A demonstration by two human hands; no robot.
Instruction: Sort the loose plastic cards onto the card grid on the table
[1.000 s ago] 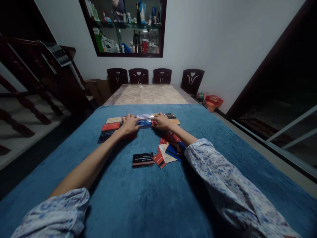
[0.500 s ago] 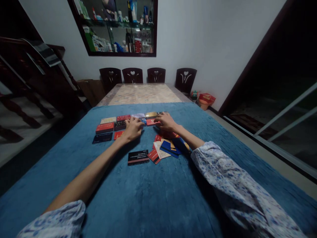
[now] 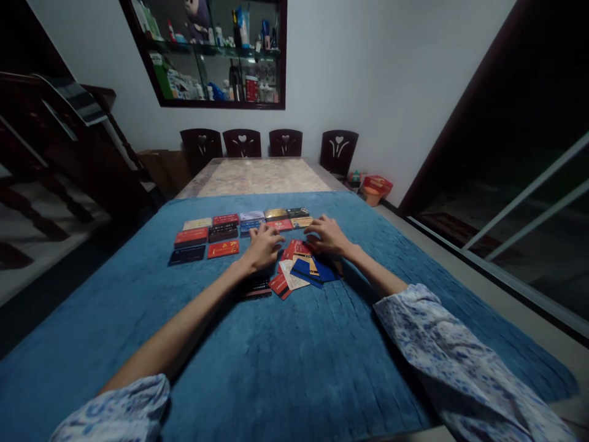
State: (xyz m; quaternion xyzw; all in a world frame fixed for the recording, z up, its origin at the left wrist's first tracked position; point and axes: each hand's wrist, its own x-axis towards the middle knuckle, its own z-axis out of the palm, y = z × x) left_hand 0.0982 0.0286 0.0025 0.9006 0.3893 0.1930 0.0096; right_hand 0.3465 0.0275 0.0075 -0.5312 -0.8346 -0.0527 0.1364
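Observation:
My left hand (image 3: 264, 248) hovers with loosely curved fingers just in front of the blue card (image 3: 251, 226) and the red card (image 3: 280, 225) in the laid-out rows. Nothing shows in its fingers. My right hand (image 3: 327, 236) is at the back right of a loose, overlapping pile, its fingers apart and no card visible in them. In that pile lie a red card (image 3: 280, 286), a cream card (image 3: 293, 276) and a blue card (image 3: 305, 272), among several others. A black card (image 3: 256, 290) lies left of the pile, partly hidden by my left wrist.
Neat rows of cards, with an orange-red card (image 3: 223, 248) and a dark card (image 3: 186, 255) nearest me, lie on the blue cloth (image 3: 276, 362). The bare tabletop (image 3: 271, 175) extends beyond it. Dark chairs (image 3: 339, 150) stand at the far end.
My left hand has moved right and nearer me, uncovering the orange-red card. My right hand has drawn right, off the cards in the back rows. The camera view has shifted slightly.

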